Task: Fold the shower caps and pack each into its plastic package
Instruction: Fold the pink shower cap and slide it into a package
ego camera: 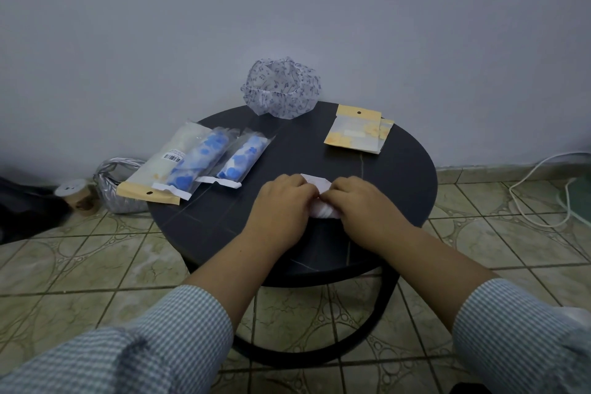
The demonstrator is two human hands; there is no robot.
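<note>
On the round dark table (pixel 399 169), my left hand (pixel 281 208) and my right hand (pixel 364 205) both grip a small folded white shower cap (pixel 319 184), which shows only between and under my fingers. An unfolded cap with a blue print (pixel 281 86) stands puffed up at the table's far edge. At the left lie three filled packages: a white one with a yellow header (pixel 160 169) and two holding blue-flowered caps (pixel 200 163) (pixel 244 157). Flat yellow-flowered plastic packages (pixel 358 133) lie at the far right.
A silver bag (pixel 112 185) and a small paper cup (pixel 76 195) sit on the tiled floor left of the table. A white cable (pixel 537 189) loops on the floor at the right. A plain wall stands close behind the table.
</note>
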